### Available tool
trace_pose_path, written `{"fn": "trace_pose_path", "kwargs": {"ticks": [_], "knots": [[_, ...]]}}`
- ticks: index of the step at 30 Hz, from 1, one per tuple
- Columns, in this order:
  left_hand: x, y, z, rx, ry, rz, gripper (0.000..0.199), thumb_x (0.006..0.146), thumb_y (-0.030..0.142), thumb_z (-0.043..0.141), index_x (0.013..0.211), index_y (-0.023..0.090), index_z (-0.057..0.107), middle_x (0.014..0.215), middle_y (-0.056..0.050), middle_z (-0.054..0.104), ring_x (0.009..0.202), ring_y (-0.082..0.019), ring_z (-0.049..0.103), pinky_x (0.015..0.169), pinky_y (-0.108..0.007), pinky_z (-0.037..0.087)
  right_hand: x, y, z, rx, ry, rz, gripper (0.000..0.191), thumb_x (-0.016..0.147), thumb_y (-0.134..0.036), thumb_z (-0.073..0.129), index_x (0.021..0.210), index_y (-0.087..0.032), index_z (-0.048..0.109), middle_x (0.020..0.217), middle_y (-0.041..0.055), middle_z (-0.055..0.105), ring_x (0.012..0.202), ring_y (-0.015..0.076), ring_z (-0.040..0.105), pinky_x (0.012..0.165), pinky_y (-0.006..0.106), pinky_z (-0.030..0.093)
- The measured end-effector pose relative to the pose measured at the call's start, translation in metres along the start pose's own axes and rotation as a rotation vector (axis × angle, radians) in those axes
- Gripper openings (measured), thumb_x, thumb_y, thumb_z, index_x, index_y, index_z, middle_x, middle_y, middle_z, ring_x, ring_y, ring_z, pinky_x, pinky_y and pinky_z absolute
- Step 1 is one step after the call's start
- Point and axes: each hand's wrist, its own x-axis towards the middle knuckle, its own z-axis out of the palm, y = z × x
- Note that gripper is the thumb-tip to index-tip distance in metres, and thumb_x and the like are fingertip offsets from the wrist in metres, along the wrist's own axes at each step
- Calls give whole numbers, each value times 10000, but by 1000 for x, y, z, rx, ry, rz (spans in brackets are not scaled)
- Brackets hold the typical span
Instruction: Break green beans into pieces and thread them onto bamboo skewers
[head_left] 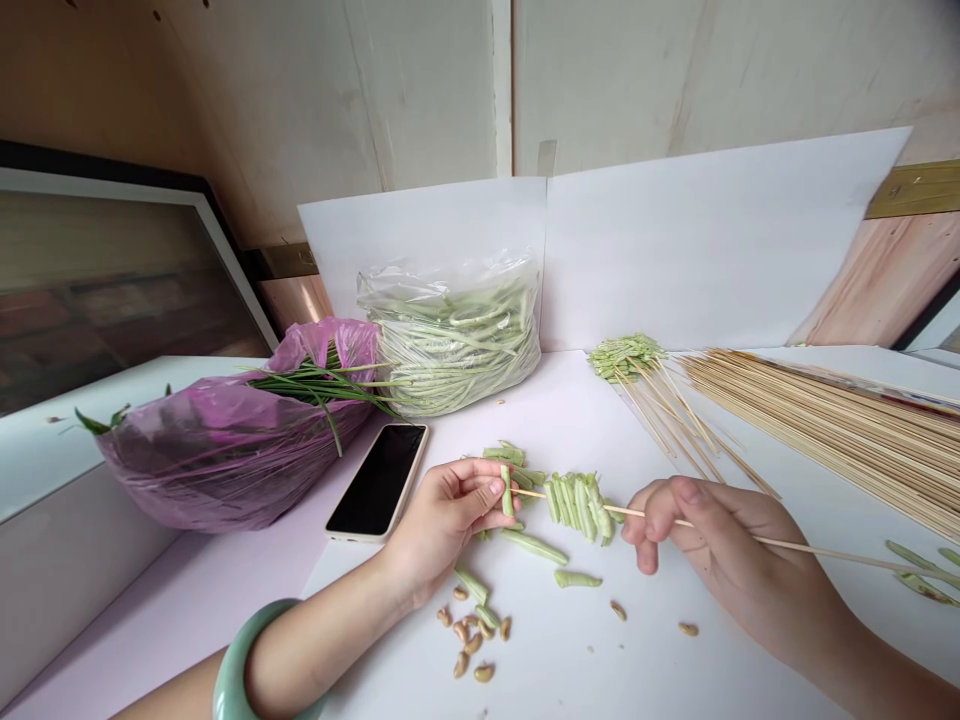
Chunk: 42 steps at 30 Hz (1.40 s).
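Right hand (720, 530) pinches a bamboo skewer (795, 546) of green bean pieces (576, 506), left hand (450, 510) clamping one at its tip!

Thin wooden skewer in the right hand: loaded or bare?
Loaded: pale green bean pieces are threaded side by side along the thin wooden skewer, which the right hand grips.

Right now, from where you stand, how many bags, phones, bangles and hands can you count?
Plastic bags: 2 (clear bag, purple bag)
Smartphone: 1
Green bangle: 1
Hands: 2 (left hand, right hand)
Total: 6
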Motion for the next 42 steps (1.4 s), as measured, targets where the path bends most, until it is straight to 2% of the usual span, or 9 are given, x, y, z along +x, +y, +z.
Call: {"fn": "trace_pose_path", "kwargs": {"ticks": [18, 42], "knots": [[-2, 0, 1, -3, 65, -26, 345, 535, 266, 880, 796, 97, 728, 730, -40, 680, 679, -113, 625, 688, -218, 544, 0, 0, 1, 26, -21, -59, 418, 933, -427, 469, 623, -235, 671, 588, -5, 661, 618, 139, 634, 702, 238, 523], [1, 0, 1, 21, 95, 41, 309, 543, 266, 876, 751, 100, 718, 685, -14, 654, 641, -89, 611, 661, -198, 561, -1, 1, 2, 43, -11, -60, 424, 928, -443, 473, 617, -229, 665, 573, -4, 657, 615, 136, 637, 679, 231, 525]]}}
